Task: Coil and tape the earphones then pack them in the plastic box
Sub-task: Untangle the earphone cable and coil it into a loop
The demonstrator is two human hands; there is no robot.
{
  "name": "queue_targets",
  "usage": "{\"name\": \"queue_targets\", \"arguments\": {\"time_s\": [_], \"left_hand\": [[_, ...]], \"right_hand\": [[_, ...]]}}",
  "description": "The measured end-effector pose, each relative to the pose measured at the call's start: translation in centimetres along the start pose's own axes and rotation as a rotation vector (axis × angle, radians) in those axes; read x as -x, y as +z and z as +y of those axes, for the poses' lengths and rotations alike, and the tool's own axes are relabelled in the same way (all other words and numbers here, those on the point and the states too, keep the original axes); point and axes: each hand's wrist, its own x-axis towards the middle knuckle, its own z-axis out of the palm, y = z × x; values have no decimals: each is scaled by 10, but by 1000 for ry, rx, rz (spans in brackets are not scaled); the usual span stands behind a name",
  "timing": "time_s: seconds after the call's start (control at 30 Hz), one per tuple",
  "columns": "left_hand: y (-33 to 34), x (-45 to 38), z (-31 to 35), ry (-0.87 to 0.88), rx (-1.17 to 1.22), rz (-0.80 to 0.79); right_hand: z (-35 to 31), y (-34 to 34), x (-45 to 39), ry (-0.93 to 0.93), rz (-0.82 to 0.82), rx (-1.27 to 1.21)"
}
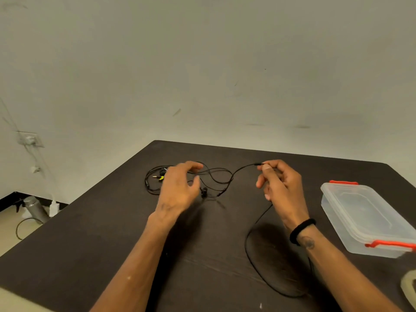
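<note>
Black earphones (221, 176) lie in loose loops on the dark table (94, 233). My right hand (279, 183) pinches the cable near an inline piece, and a long loop (252, 260) trails from it toward me. My left hand (180, 185) hovers over the tangled part with relaxed, slightly curved fingers and holds nothing. Left of it lies a second coiled cable with a gold jack and a yellow tag (158, 177). The clear plastic box (369, 219), lid on, with red clips, stands at the right. A roll of tape (408, 287) shows at the lower right edge.
The table's far edge meets a pale wall. On the floor to the left stand a grey bottle (36, 209), a small white bottle (54, 208) and a cable loop (27, 228).
</note>
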Motion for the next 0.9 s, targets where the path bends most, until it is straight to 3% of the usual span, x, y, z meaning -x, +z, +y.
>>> {"name": "queue_targets", "arguments": {"time_s": [0.1,0.17,0.27,0.53,0.6,0.7,0.77,0.8,0.9], "left_hand": [[11,2,8,43,132,-286],[13,4,4,59,25,-363],[7,2,-7,31,-249,-352],[11,4,-5,25,-224,-301],[11,2,0,-37,-42,-133],[-1,-5,7,-339,626,81],[-10,-9,11,-421,1066,11],[-13,-8,12,-420,1169,-59],[-14,-4,12,-444,1195,-208]], "right_hand": [[-1,0,1,3,-27,-26],[-2,-4,-3,9,7,-80],[-5,-16,-13,48,127,-207],[-4,-18,-18,89,102,-317],[-4,-19,-18,107,138,-327],[0,-26,-21,186,265,-336],[5,-29,-22,248,338,-304],[8,-30,-22,269,365,-286],[9,-30,-24,307,439,-283]]}}
